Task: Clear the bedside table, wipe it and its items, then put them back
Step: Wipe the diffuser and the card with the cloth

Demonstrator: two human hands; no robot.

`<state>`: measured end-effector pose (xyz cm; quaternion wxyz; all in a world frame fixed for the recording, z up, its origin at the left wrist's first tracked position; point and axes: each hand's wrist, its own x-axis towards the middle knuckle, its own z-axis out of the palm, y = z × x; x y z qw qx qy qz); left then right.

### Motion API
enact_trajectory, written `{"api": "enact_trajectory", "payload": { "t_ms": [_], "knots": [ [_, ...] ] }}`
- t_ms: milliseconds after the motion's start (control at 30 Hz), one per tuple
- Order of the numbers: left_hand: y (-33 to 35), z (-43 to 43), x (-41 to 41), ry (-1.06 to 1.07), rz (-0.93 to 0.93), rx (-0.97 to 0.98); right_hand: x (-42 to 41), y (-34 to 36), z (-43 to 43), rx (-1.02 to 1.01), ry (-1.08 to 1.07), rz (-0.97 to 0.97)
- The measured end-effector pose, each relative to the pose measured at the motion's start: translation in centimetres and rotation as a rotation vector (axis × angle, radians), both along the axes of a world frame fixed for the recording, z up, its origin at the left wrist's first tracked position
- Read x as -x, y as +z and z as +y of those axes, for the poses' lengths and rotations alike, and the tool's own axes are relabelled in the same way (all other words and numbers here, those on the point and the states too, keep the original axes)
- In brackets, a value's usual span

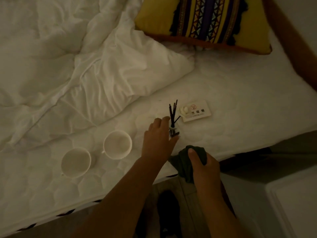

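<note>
Dim light, view down onto the bed. White mattress (pixel 240 86) fills most of the frame; the rumpled white duvet (pixel 60 57) covers it from 9 to 12 o'clock, its folded corner reaching toward centre.

Yellow cushion (pixel 204 19) with a striped, patterned centre band lies at 1 o'clock, against the wooden bed frame (pixel 289 36).

At 4 o'clock, a pale flat surface (pixel 291 203) sits beside the bed; cannot tell whether it is the bedside table.

Your left hand (pixel 158 140) reaches out at centre, palm down, fingers spread loosely; fingertips are just beside the reed diffuser (pixel 173 117), touching or nearly so. Cannot tell whether you have closed on it.

Your right hand (pixel 204 167) at 5 o'clock is bunched tight around a dark green cloth (pixel 181 162), thumb pressed on top, over the mattress edge.

Two white cups stand upright on the mattress at 7 to 8 o'clock, near each other but apart: the left cup (pixel 76 162) nearer you, the right cup (pixel 117 145) just beyond it.

A small white sign card (pixel 197 111) with a red no-smoking mark lies flat just right of the diffuser, a small pale object at its left end.

The diffuser's dark sticks fan upward from a small base on the mattress.

A dark shoe (pixel 169 213) shows on the floor at 6 o'clock.
</note>
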<state>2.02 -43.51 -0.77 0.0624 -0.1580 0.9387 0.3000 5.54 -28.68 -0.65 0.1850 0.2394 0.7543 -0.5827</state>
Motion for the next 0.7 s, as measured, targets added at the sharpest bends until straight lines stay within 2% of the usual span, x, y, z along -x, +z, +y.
{"api": "enact_trajectory", "payload": {
  "t_ms": [200,333,500,700],
  "knots": [
    [-1.6,0.9,1.9,0.169,-0.023,-0.078,0.7,-0.2,1.0,0.021,-0.001,0.032],
    [-0.7,0.2,2.0,0.074,-0.007,-0.09,1.9,0.6,1.2,0.02,0.047,0.079],
    [2.6,-0.4,1.4,0.098,0.057,-0.258,4.2,2.5,-0.6,0.007,0.004,0.251],
    [7.0,-0.9,0.6,-0.001,0.122,-0.24,5.9,4.2,-3.8,0.026,-0.094,0.315]
  ]
}}
